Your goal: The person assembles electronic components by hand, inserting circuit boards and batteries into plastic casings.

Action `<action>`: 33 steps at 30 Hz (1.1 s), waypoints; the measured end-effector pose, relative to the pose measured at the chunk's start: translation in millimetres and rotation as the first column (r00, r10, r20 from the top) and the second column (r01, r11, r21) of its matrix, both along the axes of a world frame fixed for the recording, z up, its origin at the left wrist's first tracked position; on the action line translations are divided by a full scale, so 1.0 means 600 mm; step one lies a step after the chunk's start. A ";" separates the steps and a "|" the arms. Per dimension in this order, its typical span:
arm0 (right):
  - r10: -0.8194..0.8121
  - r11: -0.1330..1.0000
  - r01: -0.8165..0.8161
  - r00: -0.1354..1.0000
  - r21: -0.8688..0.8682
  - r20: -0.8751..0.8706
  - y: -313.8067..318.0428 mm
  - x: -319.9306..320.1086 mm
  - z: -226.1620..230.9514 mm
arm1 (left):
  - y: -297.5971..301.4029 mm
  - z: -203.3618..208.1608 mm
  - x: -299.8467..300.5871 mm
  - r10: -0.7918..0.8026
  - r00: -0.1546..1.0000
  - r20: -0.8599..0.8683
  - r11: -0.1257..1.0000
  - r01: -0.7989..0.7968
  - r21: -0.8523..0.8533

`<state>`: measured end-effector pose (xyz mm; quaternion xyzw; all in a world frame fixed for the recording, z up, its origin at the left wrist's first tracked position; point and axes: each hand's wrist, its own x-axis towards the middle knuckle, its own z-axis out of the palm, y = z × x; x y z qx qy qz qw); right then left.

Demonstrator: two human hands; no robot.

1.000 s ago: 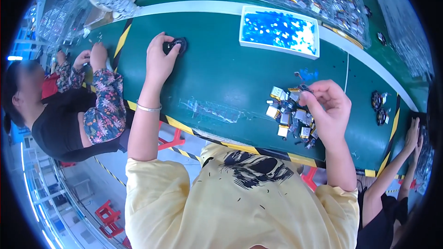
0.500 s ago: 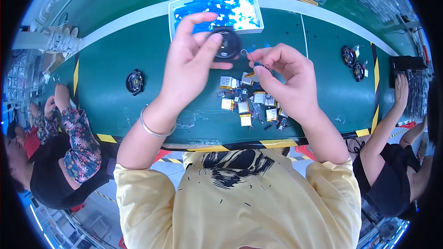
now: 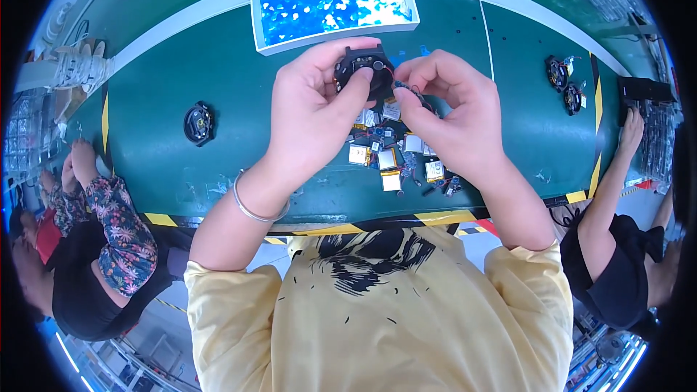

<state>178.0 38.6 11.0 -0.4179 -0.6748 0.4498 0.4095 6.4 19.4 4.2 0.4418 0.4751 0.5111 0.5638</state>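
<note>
My left hand grips a round black watch case with its hollow inside facing up, the thumb pressing at its inner edge. Close beside it, my right hand pinches a small circuit board with thin wires. One reddish wire runs from there toward the case, where a small round part shows near the thumb. The right fingertips hide most of the board. Below both hands lies a pile of flat silver batteries with yellow tape, mixed with small dark electronic parts.
A white box of small blue pieces stands beyond my hands. Another black watch case lies to the left, and two with wires lie at the right. Yellow-black tape edges the green table. Co-workers sit on both sides.
My left hand has turned the watch case, so its hollow inside shows instead of its outer face. The round part on the wire now appears at the case, and both hands are closer together.
</note>
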 end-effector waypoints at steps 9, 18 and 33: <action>0.016 1.000 -0.017 0.998 0.019 0.057 0.012 -0.012 0.003 | 0.004 -0.002 -0.003 0.071 0.995 -0.069 0.995 -0.066 0.068; 0.121 0.868 -0.215 0.966 -0.447 -0.230 0.006 0.028 0.001 | -0.024 -0.004 0.001 0.000 0.978 -0.207 0.990 0.029 0.137; 0.138 0.889 -0.224 0.963 -0.398 -0.233 0.001 0.011 0.007 | -0.013 -0.008 -0.011 -0.046 0.996 -0.080 0.982 0.060 0.182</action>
